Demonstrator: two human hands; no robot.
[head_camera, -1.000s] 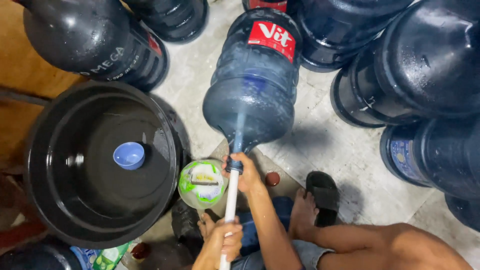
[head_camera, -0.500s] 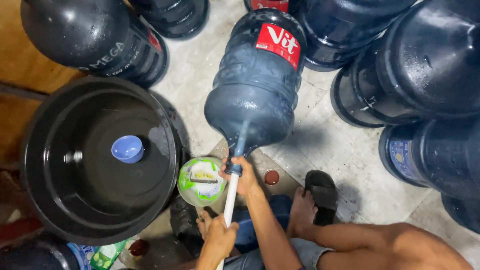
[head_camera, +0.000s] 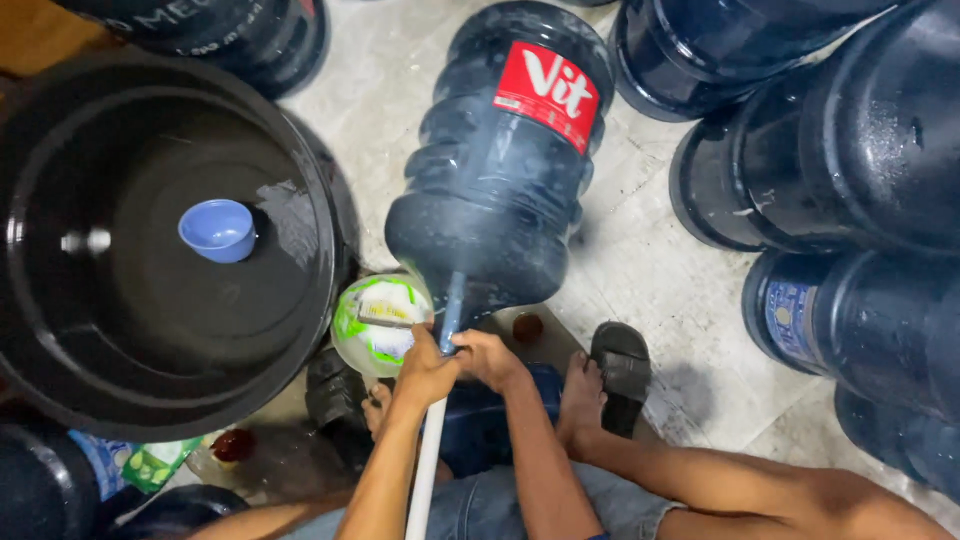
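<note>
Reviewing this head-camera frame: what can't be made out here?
- Pole tip: blurred inside the jug, head view.
- Jug mouth: hidden behind the left hand and right hand.
- Each hand's grip on the pole: fingers overlap, unclear.
- Basin: cut off by the left edge.
- Small cup contents: too small.

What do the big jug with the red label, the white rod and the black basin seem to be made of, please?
Water jug: translucent dark-blue plastic, glossy, ribbed; the rod shows through it. White rod, gripped by both hands: probably a smooth plastic pipe, matte. Black basin: apparently moulded plastic, its rim shiny with reflected light.
</note>
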